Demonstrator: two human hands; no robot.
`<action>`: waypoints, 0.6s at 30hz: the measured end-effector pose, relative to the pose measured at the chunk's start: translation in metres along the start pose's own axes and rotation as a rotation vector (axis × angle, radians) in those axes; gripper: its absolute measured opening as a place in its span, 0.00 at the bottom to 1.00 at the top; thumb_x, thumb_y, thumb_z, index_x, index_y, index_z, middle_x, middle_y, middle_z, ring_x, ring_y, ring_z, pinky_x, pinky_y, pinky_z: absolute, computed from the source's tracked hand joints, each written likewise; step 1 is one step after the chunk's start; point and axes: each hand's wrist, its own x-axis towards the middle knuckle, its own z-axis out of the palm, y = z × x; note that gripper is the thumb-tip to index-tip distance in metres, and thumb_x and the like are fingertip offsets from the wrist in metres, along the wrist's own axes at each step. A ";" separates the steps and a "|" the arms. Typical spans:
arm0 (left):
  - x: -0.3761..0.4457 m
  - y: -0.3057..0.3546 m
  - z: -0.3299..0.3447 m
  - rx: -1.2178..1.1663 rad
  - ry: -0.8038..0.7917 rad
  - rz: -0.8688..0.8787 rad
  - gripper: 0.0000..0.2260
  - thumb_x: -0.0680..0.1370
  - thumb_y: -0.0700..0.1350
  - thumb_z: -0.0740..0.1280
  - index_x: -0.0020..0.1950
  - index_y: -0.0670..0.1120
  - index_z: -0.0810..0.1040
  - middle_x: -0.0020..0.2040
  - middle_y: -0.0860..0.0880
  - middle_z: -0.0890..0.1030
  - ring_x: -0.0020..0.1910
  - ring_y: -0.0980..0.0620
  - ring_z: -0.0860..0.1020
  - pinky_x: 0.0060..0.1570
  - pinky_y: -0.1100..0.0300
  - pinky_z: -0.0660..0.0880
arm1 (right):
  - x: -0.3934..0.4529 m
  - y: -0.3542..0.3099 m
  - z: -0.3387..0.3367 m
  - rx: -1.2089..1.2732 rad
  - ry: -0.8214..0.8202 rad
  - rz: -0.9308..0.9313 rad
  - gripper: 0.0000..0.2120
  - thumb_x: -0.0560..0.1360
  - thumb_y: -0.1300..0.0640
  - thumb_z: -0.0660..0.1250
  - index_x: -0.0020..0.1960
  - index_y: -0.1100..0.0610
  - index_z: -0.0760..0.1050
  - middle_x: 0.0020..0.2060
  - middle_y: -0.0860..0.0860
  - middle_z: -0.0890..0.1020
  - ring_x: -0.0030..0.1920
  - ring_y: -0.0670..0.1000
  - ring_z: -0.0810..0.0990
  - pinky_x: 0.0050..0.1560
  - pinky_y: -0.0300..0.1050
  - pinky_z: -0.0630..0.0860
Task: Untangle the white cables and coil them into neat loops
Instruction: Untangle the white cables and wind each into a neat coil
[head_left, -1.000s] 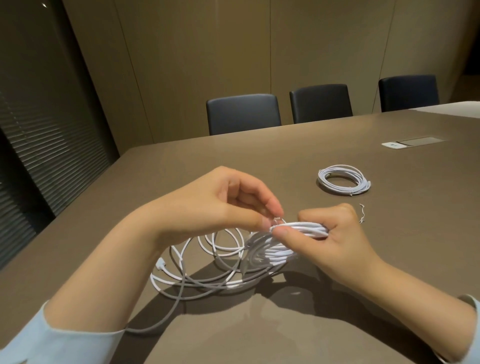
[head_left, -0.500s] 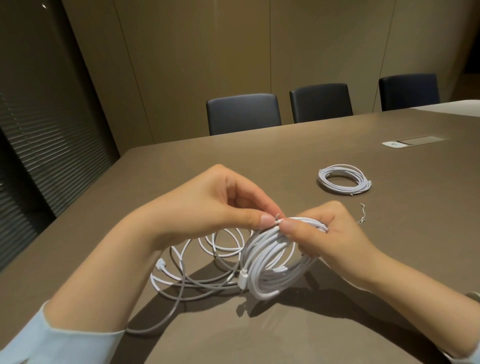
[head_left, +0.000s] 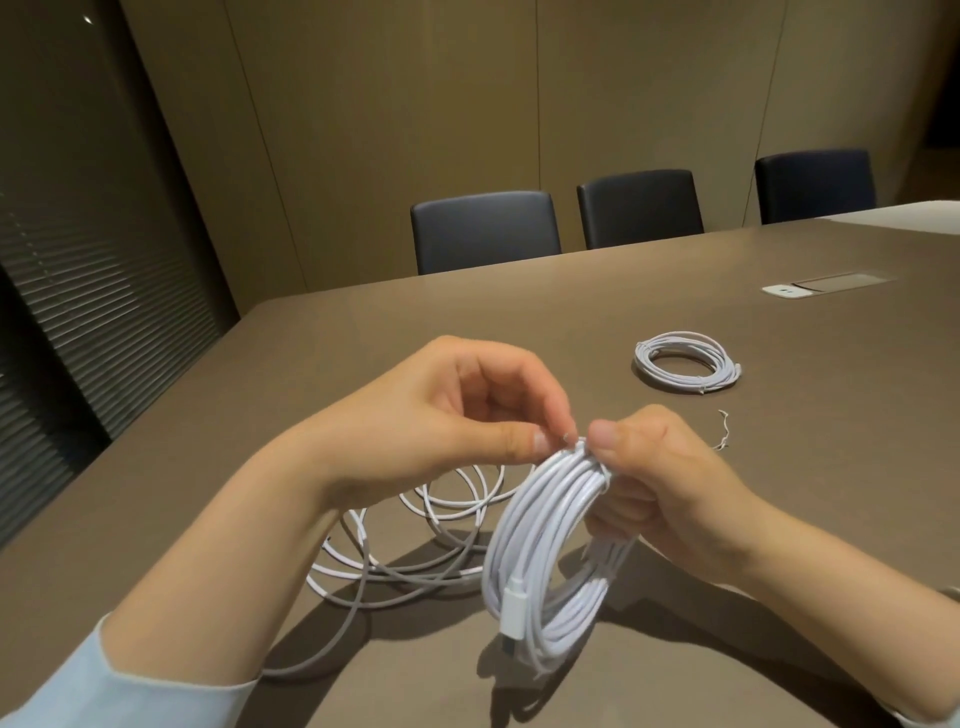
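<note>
A coiled white cable (head_left: 540, 566) hangs upright above the table, its connector showing near the bottom of the loop. My right hand (head_left: 660, 483) grips the top of this coil. My left hand (head_left: 467, 415) pinches a thin wire tie at the coil's top, thumb and fingertips close to my right thumb. Behind the coil a loose white cable (head_left: 410, 561) lies in tangled loops on the brown table (head_left: 779, 519). A second coil, tied and flat (head_left: 685, 361), rests farther back on the right.
A small spare wire tie (head_left: 723, 430) lies on the table right of my hands. A socket panel (head_left: 821, 284) is set in the tabletop at the back right. Three dark chairs (head_left: 485, 231) stand along the far edge.
The held coil has swung from lying flat to hanging upright and nearer the camera. Both hands have stayed together at its top, on the tie.
</note>
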 end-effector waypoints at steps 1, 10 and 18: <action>0.001 0.000 0.001 -0.004 0.004 0.011 0.10 0.74 0.30 0.67 0.41 0.43 0.82 0.42 0.45 0.83 0.43 0.50 0.81 0.47 0.61 0.77 | 0.000 0.000 0.000 0.020 -0.001 -0.001 0.28 0.59 0.33 0.76 0.19 0.50 0.65 0.19 0.44 0.59 0.21 0.46 0.55 0.26 0.37 0.61; 0.002 0.001 0.000 -0.068 0.082 -0.059 0.06 0.71 0.33 0.71 0.45 0.42 0.78 0.41 0.43 0.83 0.39 0.50 0.80 0.42 0.62 0.77 | -0.003 -0.006 -0.005 -0.422 0.156 -0.278 0.26 0.65 0.36 0.72 0.21 0.51 0.65 0.21 0.42 0.61 0.24 0.41 0.59 0.26 0.33 0.57; -0.001 0.010 -0.003 0.139 0.082 -0.178 0.08 0.69 0.46 0.75 0.43 0.43 0.87 0.42 0.41 0.85 0.42 0.51 0.82 0.48 0.61 0.77 | -0.004 0.004 -0.008 -0.792 0.263 -0.593 0.26 0.73 0.38 0.67 0.26 0.53 0.63 0.23 0.44 0.58 0.25 0.41 0.56 0.27 0.31 0.53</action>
